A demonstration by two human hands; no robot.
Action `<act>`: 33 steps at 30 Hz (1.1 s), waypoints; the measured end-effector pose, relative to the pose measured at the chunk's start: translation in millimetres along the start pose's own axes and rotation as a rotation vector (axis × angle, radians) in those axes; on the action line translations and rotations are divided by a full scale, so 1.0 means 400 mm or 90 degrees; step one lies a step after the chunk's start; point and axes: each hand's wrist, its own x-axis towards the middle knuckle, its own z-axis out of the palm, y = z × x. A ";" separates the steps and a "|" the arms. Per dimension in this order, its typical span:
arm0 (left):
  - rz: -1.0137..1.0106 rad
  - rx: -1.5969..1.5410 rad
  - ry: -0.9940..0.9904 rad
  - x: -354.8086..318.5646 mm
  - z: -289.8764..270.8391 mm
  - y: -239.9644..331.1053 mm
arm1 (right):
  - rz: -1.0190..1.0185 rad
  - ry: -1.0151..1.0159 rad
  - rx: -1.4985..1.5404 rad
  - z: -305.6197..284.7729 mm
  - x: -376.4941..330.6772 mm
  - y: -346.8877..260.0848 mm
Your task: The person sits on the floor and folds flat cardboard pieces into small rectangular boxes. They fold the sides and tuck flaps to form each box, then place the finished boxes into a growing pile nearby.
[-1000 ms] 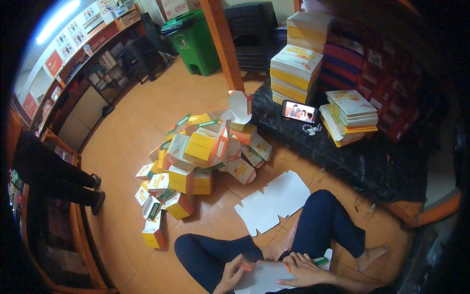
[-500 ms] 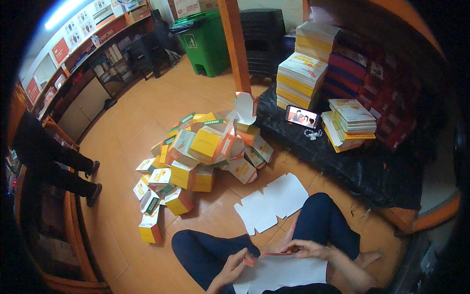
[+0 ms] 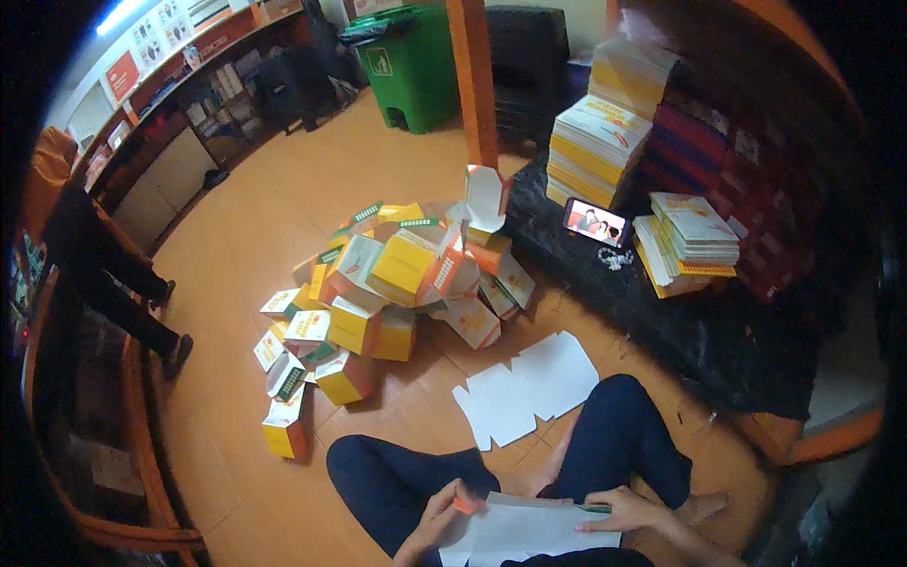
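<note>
Across my lap lies an unfolded carton blank (image 3: 529, 529), its plain white inside facing up. My left hand (image 3: 442, 512) is closed on its left edge, where an orange flap is bent up under the fingers. My right hand (image 3: 631, 510) grips the far right corner, with a green printed flap folded over beside the fingertips. The blank's near edge is hidden by dark clothing. On the floor beyond my crossed legs lies another flat white blank (image 3: 529, 389). Farther off is a heap of folded yellow, white and orange cartons (image 3: 397, 269), several tipped on their sides.
At the right, a black-covered low platform (image 3: 699, 345) bears a tall stack of flat cartons (image 3: 600, 142), a smaller stack (image 3: 694, 236), a lit phone (image 3: 595, 222) and a beaded string (image 3: 616, 258). An orange post (image 3: 475, 85) and green bin (image 3: 406, 80) stand behind. Another person (image 3: 104, 255) stands left.
My right hand has shifted outward to the blank's right corner, where a green flap now shows. The reddish far edge has turned, showing white. The whole view has swung slightly.
</note>
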 end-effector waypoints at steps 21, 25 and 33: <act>0.055 -0.045 0.210 0.071 0.022 0.133 | -0.036 0.326 0.594 -0.163 0.075 -0.074; -0.100 -0.087 0.005 0.071 0.044 0.186 | 0.001 0.506 0.377 -0.173 0.157 -0.068; -0.265 0.082 -0.217 0.050 0.083 0.173 | -0.127 0.755 0.230 -0.164 0.281 -0.083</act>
